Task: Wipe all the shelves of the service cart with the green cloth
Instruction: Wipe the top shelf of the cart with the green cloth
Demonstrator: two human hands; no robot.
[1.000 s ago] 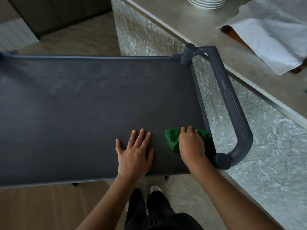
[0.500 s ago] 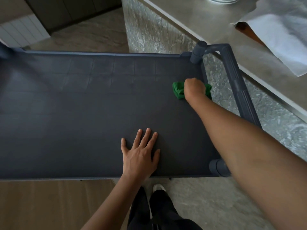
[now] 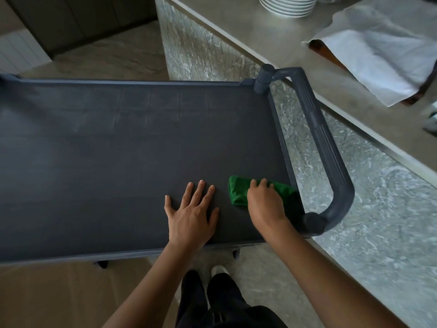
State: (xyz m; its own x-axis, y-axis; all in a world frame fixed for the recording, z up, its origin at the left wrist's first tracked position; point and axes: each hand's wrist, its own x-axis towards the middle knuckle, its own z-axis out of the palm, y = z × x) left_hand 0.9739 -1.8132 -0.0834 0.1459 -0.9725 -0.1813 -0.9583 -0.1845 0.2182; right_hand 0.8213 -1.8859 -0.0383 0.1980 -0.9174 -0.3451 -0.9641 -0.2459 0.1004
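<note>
One bunched green cloth (image 3: 237, 191) is lying in the near-right corner of the dark grey plastic shelf (image 3: 118, 150), the right hand (image 3: 264, 204) curling over it. The left hand (image 3: 191, 215) is pressing flat, empty, just leftward.

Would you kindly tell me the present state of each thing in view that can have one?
green cloth: bunched, lying on the top shelf near its handle end.
right hand: fingers curled over the green cloth, holding it down.
left hand: flat, fingers spread, resting on the shelf.
top shelf: bears the cloth and both hands.
cart handle: untouched.
plates: stacked on the counter.
</note>
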